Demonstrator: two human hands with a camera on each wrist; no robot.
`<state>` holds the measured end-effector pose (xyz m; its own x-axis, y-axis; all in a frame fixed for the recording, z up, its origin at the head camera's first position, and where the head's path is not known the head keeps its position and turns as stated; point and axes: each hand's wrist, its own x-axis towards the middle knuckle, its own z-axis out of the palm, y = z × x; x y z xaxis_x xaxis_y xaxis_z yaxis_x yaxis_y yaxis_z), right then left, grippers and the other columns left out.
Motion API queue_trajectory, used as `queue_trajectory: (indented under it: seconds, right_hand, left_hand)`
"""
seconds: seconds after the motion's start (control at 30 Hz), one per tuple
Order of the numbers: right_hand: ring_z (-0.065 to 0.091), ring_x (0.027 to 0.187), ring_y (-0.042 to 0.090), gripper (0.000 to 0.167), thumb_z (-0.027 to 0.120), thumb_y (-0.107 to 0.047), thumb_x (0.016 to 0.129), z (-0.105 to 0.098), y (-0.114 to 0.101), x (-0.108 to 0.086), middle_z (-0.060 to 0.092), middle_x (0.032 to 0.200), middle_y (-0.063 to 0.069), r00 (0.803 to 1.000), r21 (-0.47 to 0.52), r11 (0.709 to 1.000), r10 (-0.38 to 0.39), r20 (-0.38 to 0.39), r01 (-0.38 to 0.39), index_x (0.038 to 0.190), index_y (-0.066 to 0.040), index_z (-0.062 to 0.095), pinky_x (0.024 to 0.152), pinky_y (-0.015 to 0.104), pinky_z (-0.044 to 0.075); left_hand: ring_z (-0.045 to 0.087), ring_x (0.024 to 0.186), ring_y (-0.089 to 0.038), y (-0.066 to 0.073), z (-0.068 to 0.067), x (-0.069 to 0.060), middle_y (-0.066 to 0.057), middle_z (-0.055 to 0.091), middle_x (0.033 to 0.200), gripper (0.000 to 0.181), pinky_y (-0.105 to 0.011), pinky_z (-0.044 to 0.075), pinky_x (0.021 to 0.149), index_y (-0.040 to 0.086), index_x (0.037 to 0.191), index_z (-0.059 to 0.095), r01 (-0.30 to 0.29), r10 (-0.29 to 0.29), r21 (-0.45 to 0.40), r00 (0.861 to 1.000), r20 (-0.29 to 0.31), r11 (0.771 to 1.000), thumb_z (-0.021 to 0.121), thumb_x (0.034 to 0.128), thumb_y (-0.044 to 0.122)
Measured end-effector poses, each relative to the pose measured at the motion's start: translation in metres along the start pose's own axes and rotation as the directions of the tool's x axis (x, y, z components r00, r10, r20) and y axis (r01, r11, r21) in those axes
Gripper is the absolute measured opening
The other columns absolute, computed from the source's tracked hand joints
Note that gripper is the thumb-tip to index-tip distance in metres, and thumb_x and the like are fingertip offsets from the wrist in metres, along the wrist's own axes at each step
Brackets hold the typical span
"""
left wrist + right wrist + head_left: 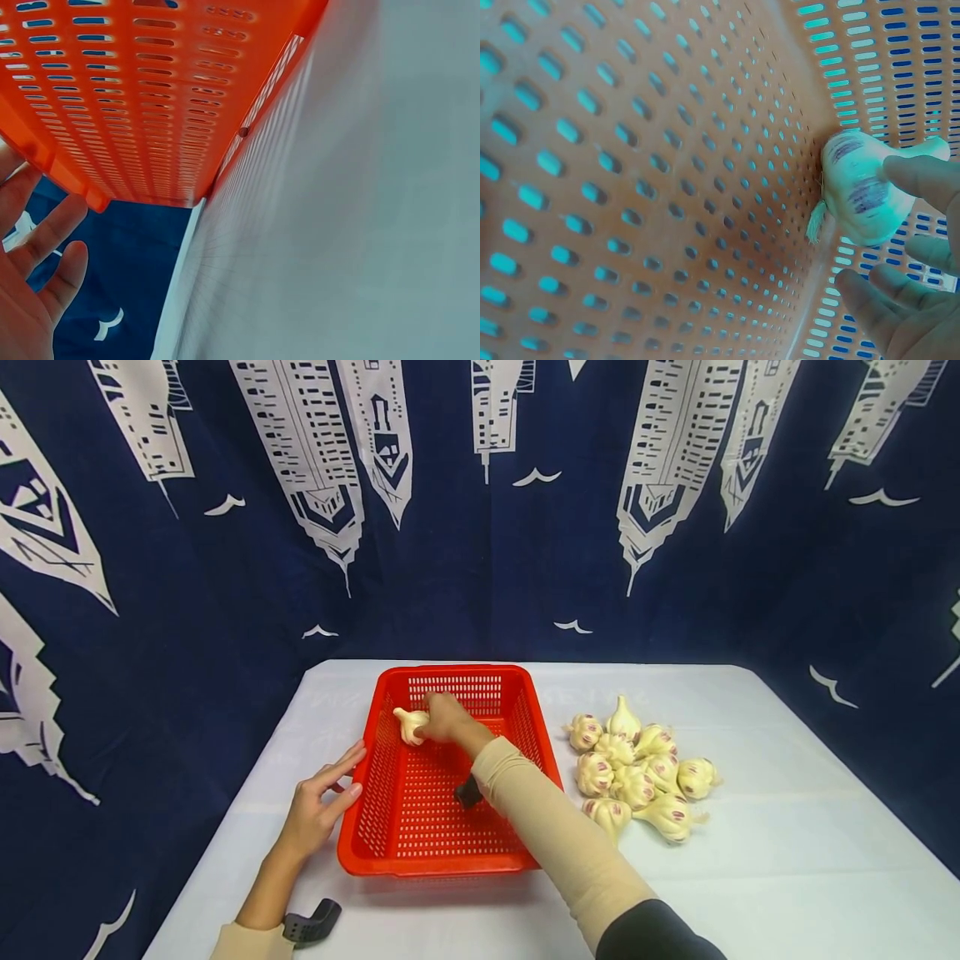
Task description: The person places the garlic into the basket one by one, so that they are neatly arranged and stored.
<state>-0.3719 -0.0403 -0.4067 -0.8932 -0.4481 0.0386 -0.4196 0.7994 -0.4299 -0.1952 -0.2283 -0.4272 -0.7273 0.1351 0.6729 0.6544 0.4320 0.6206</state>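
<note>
Inside the red basket [448, 867], near its back left corner, lies one garlic bulb [411, 725]. My right hand [450, 722] reaches over the basket to that bulb. In the right wrist view the thumb of my right hand [922, 255] touches the bulb [862, 187], and the other fingers are spread below it, not curled round it. My left hand [318, 810] rests its fingertips on the basket's left rim. The left wrist view shows my left hand [37, 262] with fingers extended beside the basket wall [142, 97].
A group of several garlic bulbs [633, 783] lies on the white table [795, 827] to the right of the basket. Behind the table hangs a dark blue cloth [450, 585] with white buildings and birds.
</note>
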Motion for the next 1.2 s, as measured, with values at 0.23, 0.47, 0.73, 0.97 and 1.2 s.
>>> queue_trajectory:
  seconds: [0.23, 0.47, 0.73, 0.97, 1.2]
  right_hand:
    - [0.053, 0.084, 0.019, 0.052, 0.079, -0.02, 0.082, -0.006, 0.001, -0.001, 0.062, 0.092, 0.009, 1.0, 0.006, 1.0, -0.004, 0.008, 0.004, 0.124, 0.003, 0.059, 0.076, 0.03, 0.048]
    - [0.058, 0.113, 0.026, 0.064, 0.078, -0.021, 0.084, -0.018, -0.003, -0.005, 0.062, 0.125, 0.017, 1.0, 0.016, 1.0, -0.012, 0.004, 0.012, 0.137, 0.004, 0.051, 0.098, 0.034, 0.046]
    - [0.05, 0.127, 0.03, 0.067, 0.076, -0.024, 0.087, -0.033, -0.01, -0.013, 0.055, 0.137, 0.019, 0.998, 0.051, 0.997, -0.057, -0.012, 0.057, 0.142, 0.002, 0.047, 0.106, 0.038, 0.041]
    - [0.051, 0.124, 0.029, 0.064, 0.076, -0.024, 0.086, -0.043, -0.009, -0.019, 0.057, 0.134, 0.019, 0.998, 0.095, 0.994, -0.043, -0.046, 0.047, 0.139, 0.001, 0.049, 0.104, 0.039, 0.042]
    - [0.055, 0.116, 0.027, 0.066, 0.077, -0.026, 0.086, -0.055, -0.013, -0.031, 0.061, 0.128, 0.016, 0.994, 0.091, 0.992, -0.076, -0.075, 0.082, 0.14, -0.001, 0.05, 0.099, 0.038, 0.046]
  left_hand:
    - [0.061, 0.091, -0.017, 0.001, 0.0, 0.0, -0.031, 0.057, 0.129, 0.043, -0.024, 0.047, 0.067, -0.015, 0.124, 0.061, 0.002, -0.002, 0.002, 1.0, -0.003, 1.0, 0.062, 0.0807, -0.012]
    - [0.06, 0.091, -0.018, 0.002, 0.0, 0.0, -0.032, 0.057, 0.129, 0.043, -0.023, 0.046, 0.067, -0.014, 0.123, 0.061, -0.007, 0.007, 0.007, 1.0, -0.009, 1.0, 0.062, 0.0803, -0.013]
    - [0.061, 0.091, -0.018, 0.004, 0.0, 0.0, -0.033, 0.057, 0.128, 0.043, -0.024, 0.047, 0.067, -0.015, 0.123, 0.061, -0.012, 0.012, 0.008, 1.0, -0.008, 1.0, 0.062, 0.08, -0.013]
    - [0.06, 0.091, -0.017, 0.003, 0.001, 0.0, -0.033, 0.057, 0.128, 0.043, -0.024, 0.047, 0.067, -0.015, 0.123, 0.061, -0.012, 0.012, 0.006, 1.0, -0.008, 1.0, 0.062, 0.0798, -0.014]
    - [0.06, 0.092, -0.015, 0.002, 0.0, 0.0, -0.033, 0.057, 0.128, 0.043, -0.023, 0.046, 0.067, -0.015, 0.123, 0.061, -0.012, 0.012, 0.002, 1.0, -0.006, 1.0, 0.062, 0.08, -0.014]
